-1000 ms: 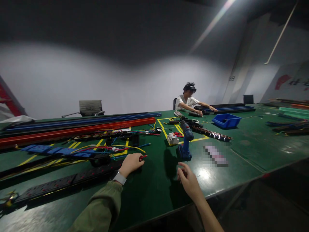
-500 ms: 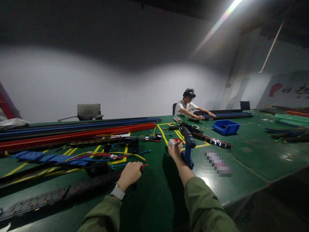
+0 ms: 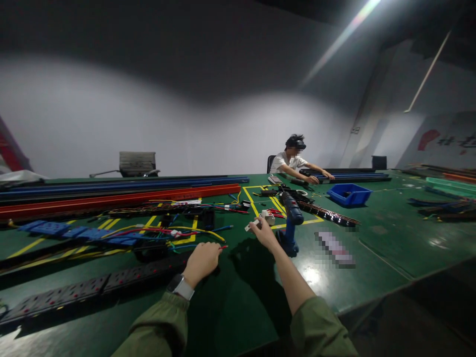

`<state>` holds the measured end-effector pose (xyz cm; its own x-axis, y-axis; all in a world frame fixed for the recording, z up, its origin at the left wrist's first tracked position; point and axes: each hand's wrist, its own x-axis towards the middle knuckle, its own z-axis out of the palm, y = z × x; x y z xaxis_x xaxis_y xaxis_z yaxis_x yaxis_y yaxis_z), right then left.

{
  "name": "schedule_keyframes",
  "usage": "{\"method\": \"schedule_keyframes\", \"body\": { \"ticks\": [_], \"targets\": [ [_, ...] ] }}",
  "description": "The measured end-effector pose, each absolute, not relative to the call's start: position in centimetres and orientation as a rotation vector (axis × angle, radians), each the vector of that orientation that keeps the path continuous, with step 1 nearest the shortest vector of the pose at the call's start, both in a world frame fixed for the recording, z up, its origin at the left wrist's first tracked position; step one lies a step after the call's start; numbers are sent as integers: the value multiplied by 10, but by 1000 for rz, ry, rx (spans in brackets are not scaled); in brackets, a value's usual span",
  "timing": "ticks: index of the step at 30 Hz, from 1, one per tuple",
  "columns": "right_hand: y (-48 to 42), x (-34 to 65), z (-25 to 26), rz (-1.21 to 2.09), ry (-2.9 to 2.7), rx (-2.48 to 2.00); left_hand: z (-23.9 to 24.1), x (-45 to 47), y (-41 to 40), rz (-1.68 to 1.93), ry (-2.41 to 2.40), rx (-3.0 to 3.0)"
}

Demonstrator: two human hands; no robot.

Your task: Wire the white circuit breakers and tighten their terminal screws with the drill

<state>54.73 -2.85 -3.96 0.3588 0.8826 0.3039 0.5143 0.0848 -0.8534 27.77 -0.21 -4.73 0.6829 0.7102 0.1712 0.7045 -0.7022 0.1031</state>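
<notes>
My left hand (image 3: 204, 263) is closed, with the tip of a red wire (image 3: 224, 247) sticking out past its fingers. It lies over the right end of a long black socket strip (image 3: 74, 300), whose end it hides. My right hand (image 3: 265, 233) pinches a small white plastic piece (image 3: 251, 226) above the green table. Just behind that hand sits a cluster of white blocks (image 3: 268, 216), with red bits (image 3: 277, 213) beside it. A blue cordless drill (image 3: 290, 223) stands upright to the right of my right hand.
Blue socket modules (image 3: 48, 240) and coloured wires (image 3: 193, 231) lie at left, before an orange rail (image 3: 122, 199). A blue bin (image 3: 348, 194) and a blurred flat item (image 3: 336, 249) are at right. Across the table (image 3: 386, 233) a co-worker (image 3: 292, 162) handles dark rails (image 3: 349, 176).
My right hand has drawn back slightly from beside the drill, and the white piece now shows in its fingers. My left hand has barely moved and keeps its grip.
</notes>
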Motion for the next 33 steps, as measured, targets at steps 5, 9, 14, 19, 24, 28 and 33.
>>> {"method": "schedule_keyframes", "body": {
  "ticks": [5, 9, 14, 19, 24, 28, 33],
  "targets": [
    [-41, 532, -46, 918, -1263, -1202, -48, 278, -4, 297, 1226, 2861],
    [-39, 527, -56, 684, -1379, -1315, -45, 279, -7, 309, 1240, 2889],
    [-44, 528, -61, 555, -1638, -1401, -42, 278, -10, 287, 1264, 2881],
    [-51, 529, -59, 676, -1710, -1430, -45, 277, -9, 304, 1248, 2882],
    [-47, 515, -59, 799, -1583, -1259, -49, 277, -5, 343, 1235, 2886],
    [-44, 506, -60, 827, -1572, -1216, -50, 277, -4, 365, 1213, 2896],
    [-43, 501, -62, 838, -1609, -1165, -50, 277, -4, 384, 1194, 2911]
  ]
}}
